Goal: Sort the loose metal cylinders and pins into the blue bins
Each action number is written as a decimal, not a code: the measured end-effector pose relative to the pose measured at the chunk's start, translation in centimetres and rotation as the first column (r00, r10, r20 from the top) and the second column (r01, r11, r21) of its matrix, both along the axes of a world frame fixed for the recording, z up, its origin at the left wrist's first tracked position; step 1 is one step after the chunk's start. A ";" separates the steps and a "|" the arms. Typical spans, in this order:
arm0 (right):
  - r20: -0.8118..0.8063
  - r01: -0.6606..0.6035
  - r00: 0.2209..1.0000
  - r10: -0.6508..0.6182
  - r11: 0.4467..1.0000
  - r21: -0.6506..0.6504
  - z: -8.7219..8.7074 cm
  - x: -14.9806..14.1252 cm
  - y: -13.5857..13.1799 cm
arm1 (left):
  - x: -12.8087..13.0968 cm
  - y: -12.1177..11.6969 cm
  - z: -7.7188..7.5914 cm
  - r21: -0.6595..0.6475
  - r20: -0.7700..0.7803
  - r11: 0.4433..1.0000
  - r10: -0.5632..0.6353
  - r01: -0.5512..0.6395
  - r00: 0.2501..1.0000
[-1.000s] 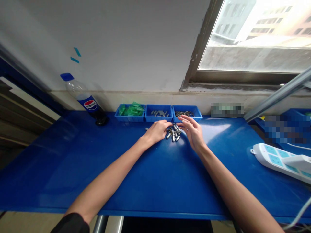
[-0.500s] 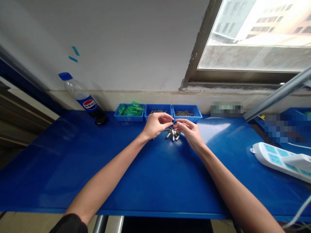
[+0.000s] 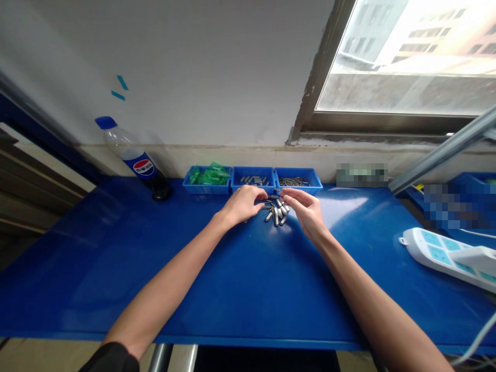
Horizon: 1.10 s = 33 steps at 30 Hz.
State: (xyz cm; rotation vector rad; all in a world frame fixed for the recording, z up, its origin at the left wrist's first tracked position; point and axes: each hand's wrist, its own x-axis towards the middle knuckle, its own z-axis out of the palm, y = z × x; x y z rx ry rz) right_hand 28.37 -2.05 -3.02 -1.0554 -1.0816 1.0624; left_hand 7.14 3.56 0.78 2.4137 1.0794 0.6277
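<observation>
Left blue plastic bin (image 3: 206, 190) held green translucent pieces (image 3: 212, 174); middle blue plastic bin (image 3: 253, 171), small grey cylinders (image 3: 252, 180); right blue plastic bin (image 3: 307, 190), thin metal rods (image 3: 293, 182). Nearer, left hand (image 3: 241, 203) curved, fingers parted, beside piled silvery metal cylinders (image 3: 276, 217); right hand (image 3: 308, 212) pinched beyond them, contents unclear.

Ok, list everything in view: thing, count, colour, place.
Table: one, blue, foreground
Bins: three, blue, row along the wall
Plastic pieces: several, green, left bin
Metal cylinders: several, silver, middle bin
Metal pins: many, brownish, right bin
Pile of metal parts: one, mostly silver, in front of bins
Pepsi bottle: one, blue cap, table's rear left
Tape strips: two, blue, wall above bottle
Power strip: one, white, table's right
Window: one, brownish frame, upper right
Metal pole: one, grey, right
Pixelated item: one, colour unclear, right of bins
Container: at least one, blue, far right
Cable: at least one, white, lower right
Left hand: one, bare, left of pile
Right hand: one, bare, right of pile
</observation>
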 end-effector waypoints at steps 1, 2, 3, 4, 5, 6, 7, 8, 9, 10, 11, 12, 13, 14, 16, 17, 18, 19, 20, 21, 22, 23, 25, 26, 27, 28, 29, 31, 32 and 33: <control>-0.012 0.009 1.000 -0.009 1.000 0.022 0.1 0.1 0.0 | -0.1 0.1 -0.2 0.018 -0.070 1.000 -0.007 0.009 0.998; -0.021 0.007 1.000 -0.006 0.999 0.034 0.1 0.1 0.0 | -0.1 0.1 -0.3 0.026 -0.126 1.000 -0.013 0.016 0.992; -0.027 -0.001 1.000 0.002 0.999 0.035 0.1 0.2 0.1 | -0.1 0.0 -0.5 0.032 -0.171 0.999 -0.014 0.019 0.985; -0.029 -0.014 0.999 0.014 1.000 0.026 0.1 0.3 0.1 | 0.0 -0.1 -0.6 0.039 -0.207 0.999 -0.010 0.019 0.978; -0.031 -0.023 0.999 0.023 1.000 0.015 0.1 0.3 0.1 | 0.2 -0.2 -0.6 0.046 -0.232 0.999 -0.004 0.015 0.973; -0.033 -0.027 0.999 0.027 1.000 0.005 0.0 0.4 0.1 | 0.3 -0.3 -0.7 0.053 -0.249 0.999 0.003 0.010 0.968; -0.037 -0.026 0.999 0.026 1.000 0.000 0.0 0.4 0.1 | 0.5 -0.5 -0.7 0.058 -0.262 0.998 0.010 0.006 0.965; -0.040 -0.024 0.999 0.024 1.000 -0.003 -0.1 0.4 0.1 | 0.6 -0.6 -0.7 0.061 -0.271 0.998 0.018 -0.001 0.962; -0.043 -0.023 0.999 0.023 1.000 -0.005 -0.1 0.4 0.1 | 0.7 -0.8 -0.7 0.063 -0.277 0.998 0.027 -0.010 0.960; -0.044 -0.022 0.999 0.022 1.000 -0.007 -0.1 0.4 0.0 | 0.8 -0.9 -0.8 0.064 -0.281 0.998 0.035 -0.018 0.959; -0.044 -0.023 0.999 0.023 1.000 -0.010 -0.1 0.3 0.0 | 0.9 -0.9 -0.9 0.066 -0.280 0.998 0.040 -0.022 0.959; -0.043 -0.025 0.999 0.024 1.000 -0.014 -0.1 0.3 0.0 | 0.9 -0.9 -0.9 0.069 -0.276 0.997 0.040 -0.022 0.960; -0.042 -0.027 0.999 0.026 0.999 -0.018 -0.1 0.3 0.0 | 0.9 -0.9 -1.0 0.072 -0.268 0.997 0.037 -0.018 0.963; -0.040 -0.027 0.999 0.026 0.999 -0.022 -0.1 0.2 0.0 | 0.9 -0.8 -1.1 0.074 -0.257 0.997 0.029 -0.010 0.966; -0.036 -0.023 0.999 0.022 0.999 -0.025 -0.1 0.2 0.0 | 0.8 -0.6 -1.2 0.076 -0.219 0.997 0.016 0.000 0.975; -0.032 -0.022 0.999 0.021 0.999 -0.026 -0.1 0.2 0.0 | 0.7 -0.5 -1.2 0.076 -0.190 0.997 0.012 0.003 0.982; -0.027 -0.021 0.999 0.020 0.999 -0.027 0.0 0.2 0.0 | 0.7 -0.4 -1.1 0.075 -0.152 0.997 0.006 0.006 0.988; -0.019 -0.020 1.000 0.020 0.999 -0.027 0.0 0.1 0.0 | 0.6 -0.2 -0.9 0.075 -0.105 0.997 -0.003 0.011 0.995; -0.005 -0.020 1.000 0.020 0.999 -0.026 0.0 0.1 0.0 | 0.6 -0.1 -0.8 0.074 -0.048 0.997 -0.015 0.019 0.999; 0.014 -0.020 1.000 0.021 0.999 -0.028 0.1 0.1 -0.1 | 0.6 -0.1 -0.6 0.074 0.015 0.997 -0.031 0.030 0.999; 0.036 -0.021 0.999 0.022 0.999 -0.030 0.1 0.0 -0.1 | 0.6 0.0 -0.4 0.075 0.082 0.996 -0.048 0.042 0.995; 0.056 -0.024 0.998 0.026 0.999 -0.035 0.2 0.0 -0.2 | 0.6 0.0 -0.2 0.075 0.148 0.996 -0.063 0.053 0.987; 0.080 -0.035 0.996 0.039 0.998 -0.051 0.2 -0.1 -0.2 | 0.7 -0.1 0.2 0.068 0.267 0.995 -0.085 0.069 0.960; 0.080 -0.047 0.995 0.051 0.997 -0.062 0.1 -0.1 -0.2 | 0.7 -0.2 0.3 0.062 0.315 0.995 -0.091 0.075 0.945; 0.073 -0.063 0.995 0.068 0.995 -0.071 0.0 -0.1 -0.1 | 0.8 -0.2 0.4 0.057 0.351 0.995 -0.094 0.079 0.932; 0.061 -0.080 0.995 0.085 0.994 -0.078 -0.1 -0.1 -0.1 | 0.8 -0.3 0.5 0.053 0.377 0.995 -0.095 0.081 0.921; 0.046 -0.096 0.994 0.099 0.992 -0.081 -0.2 -0.1 0.0 | 0.8 -0.4 0.5 0.050 0.392 0.995 -0.095 0.082 0.915; 0.013 -0.120 0.993 0.121 0.990 -0.078 -0.5 0.0 0.1 | 0.8 -0.4 0.6 0.050 0.398 0.996 -0.092 0.079 0.913; -0.003 -0.126 0.992 0.127 0.989 -0.077 -0.7 0.0 0.1 | 0.8 -0.5 0.6 0.051 0.393 0.996 -0.091 0.077 0.915; -0.020 -0.131 0.991 0.130 0.988 -0.079 -0.8 0.0 0.1 | 0.8 -0.5 0.6 0.054 0.388 0.996 -0.090 0.075 0.917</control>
